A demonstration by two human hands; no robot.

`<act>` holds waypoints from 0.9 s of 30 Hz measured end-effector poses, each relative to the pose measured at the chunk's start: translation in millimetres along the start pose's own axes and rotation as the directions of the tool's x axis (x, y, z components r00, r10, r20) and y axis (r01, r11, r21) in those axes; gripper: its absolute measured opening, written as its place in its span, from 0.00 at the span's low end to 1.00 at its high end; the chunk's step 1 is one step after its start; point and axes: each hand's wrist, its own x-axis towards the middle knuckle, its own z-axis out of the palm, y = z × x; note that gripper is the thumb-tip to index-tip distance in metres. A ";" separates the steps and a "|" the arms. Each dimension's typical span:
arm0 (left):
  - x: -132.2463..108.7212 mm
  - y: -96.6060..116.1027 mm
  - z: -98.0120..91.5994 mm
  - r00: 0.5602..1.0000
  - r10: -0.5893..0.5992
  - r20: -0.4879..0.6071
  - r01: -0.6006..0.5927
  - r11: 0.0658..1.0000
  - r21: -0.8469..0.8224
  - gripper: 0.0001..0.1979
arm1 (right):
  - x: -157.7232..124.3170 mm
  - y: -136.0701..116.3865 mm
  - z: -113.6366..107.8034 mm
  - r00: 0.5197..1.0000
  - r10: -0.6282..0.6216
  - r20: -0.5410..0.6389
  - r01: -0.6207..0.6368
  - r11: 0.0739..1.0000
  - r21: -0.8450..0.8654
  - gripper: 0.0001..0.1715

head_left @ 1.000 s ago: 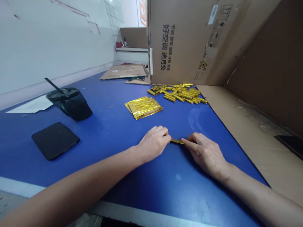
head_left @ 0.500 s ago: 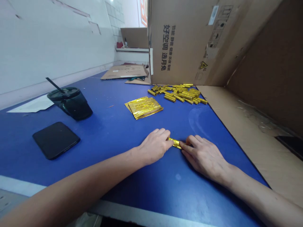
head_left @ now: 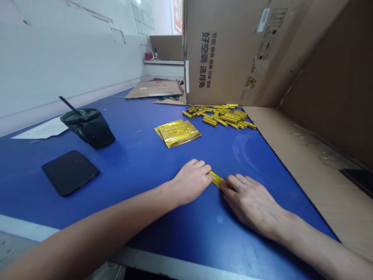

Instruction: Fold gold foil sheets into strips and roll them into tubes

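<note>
Narrow, crinkled gold foil strip (head_left: 217, 179) lies on the blue counter (head_left: 140, 194), toward the front edge, between both hands. Left hand (head_left: 192, 182): fingers curled, tips at the strip's left end. Right hand (head_left: 250, 204): fingers reach forward and lie over the strip's right end. Both hands touch the strip, but can't tell if either is gripping it; the fingers partly hide the contact.

Mid-counter: stack of flat gold foil sheets (head_left: 177, 133). Behind and to its right: loose pile of rolled gold foil tubes (head_left: 223, 116), just in front of a large brown cardboard box (head_left: 224, 54) with black Chinese print, standing at the far edge.

Left side: dark glass tumbler with black lid and straw (head_left: 89, 130), flat black rectangular phone or tablet (head_left: 70, 172) nearer the front, white paper sheet (head_left: 43, 131) by the wall edge. Tan cardboard sheet (head_left: 305, 155) lies past the right edge.
</note>
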 end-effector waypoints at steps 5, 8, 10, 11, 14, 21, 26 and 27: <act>0.6 -1.6 3.6 0.999 -0.007 -0.031 0.007 1.000 -0.007 0.07 | -0.5 -8.2 -10.6 0.999 -0.033 0.041 0.029 0.995 0.098 0.12; 1.9 -1.7 5.6 0.999 -0.014 -0.042 0.014 1.000 -0.014 0.06 | -1.3 -11.3 -12.9 0.998 -0.039 0.039 0.033 0.989 0.146 0.14; 2.2 -1.7 6.4 0.999 -0.030 -0.044 0.029 0.999 -0.032 0.06 | -2.6 -12.3 -11.7 0.999 -0.049 0.015 0.046 0.986 0.162 0.17; 2.1 -1.8 6.5 0.998 -0.041 -0.039 0.040 0.998 -0.043 0.06 | -3.4 -12.5 -10.5 0.998 -0.056 0.006 0.054 0.985 0.163 0.19; 1.9 -3.1 3.9 0.998 -0.056 -0.004 0.056 0.995 -0.082 0.07 | -5.7 -12.2 -6.9 0.997 -0.076 0.010 0.073 0.983 0.170 0.24; 7.3 -7.1 -7.0 0.999 0.043 0.031 -0.043 0.999 -0.029 0.12 | -6.0 -10.5 -5.9 0.998 -0.064 0.011 0.060 0.973 0.222 0.24; 6.8 -5.3 2.3 0.999 0.024 -0.025 -0.024 1.000 0.004 0.11 | -6.1 -8.0 -4.3 0.998 -0.051 -0.020 0.054 0.963 0.265 0.22; 6.3 -4.6 4.7 0.999 0.020 -0.043 -0.020 1.000 -0.002 0.11 | -6.1 -7.6 -4.0 0.999 -0.050 -0.015 0.052 0.963 0.264 0.23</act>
